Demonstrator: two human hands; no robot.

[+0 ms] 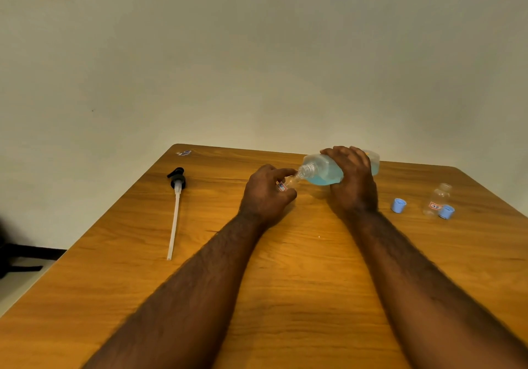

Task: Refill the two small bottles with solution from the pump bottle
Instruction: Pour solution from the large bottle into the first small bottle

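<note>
My right hand (353, 180) grips the large clear bottle (325, 170) of blue solution, tipped on its side with its open threaded neck pointing left. A small clear bottle (287, 184) with a red-and-white label is held in my left hand (267, 194), its mouth tilted up against the big bottle's neck. The second small bottle (438, 201), labelled and uncapped, stands at the right. Two light blue caps lie near it: one (398, 205) to its left, one (446, 212) at its base. The black pump head with its long white tube (175, 211) lies on the table at the left.
The wooden table (285, 283) stands against a plain pale wall. A small scrap of wrapper (184, 152) lies at the far left corner. The table's left edge drops to the floor, where a dark object (11, 257) sits.
</note>
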